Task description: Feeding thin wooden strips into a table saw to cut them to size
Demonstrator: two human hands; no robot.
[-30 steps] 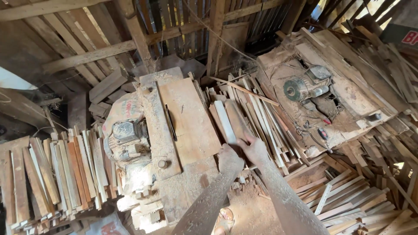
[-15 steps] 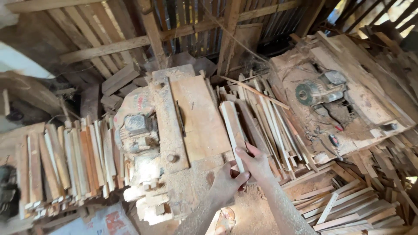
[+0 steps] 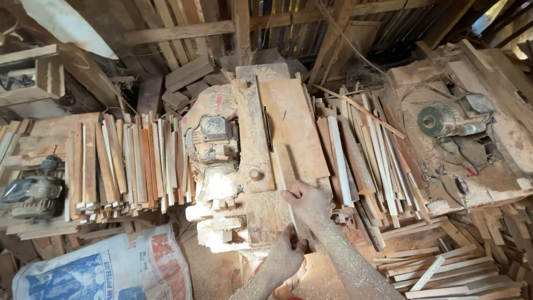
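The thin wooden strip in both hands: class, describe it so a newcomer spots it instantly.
Find the sawdust-covered table saw in the middle, between two stacks of slats. At its near edge, the left hand and right hand grip one thin wooden strip. Unlike the stacked slats, it lies alone on the tabletop, pointing toward the blade slot.

Worktop (image 3: 297, 128): tan-brown board, dusted pale with sawdust.
Held strip (image 3: 286, 178): light tan wood.
Left stack of strips (image 3: 127, 161): cream, orange-brown, reddish.
Sack (image 3: 105, 272): white, with blue and red print.
Motor (image 3: 452, 118): grey-green.
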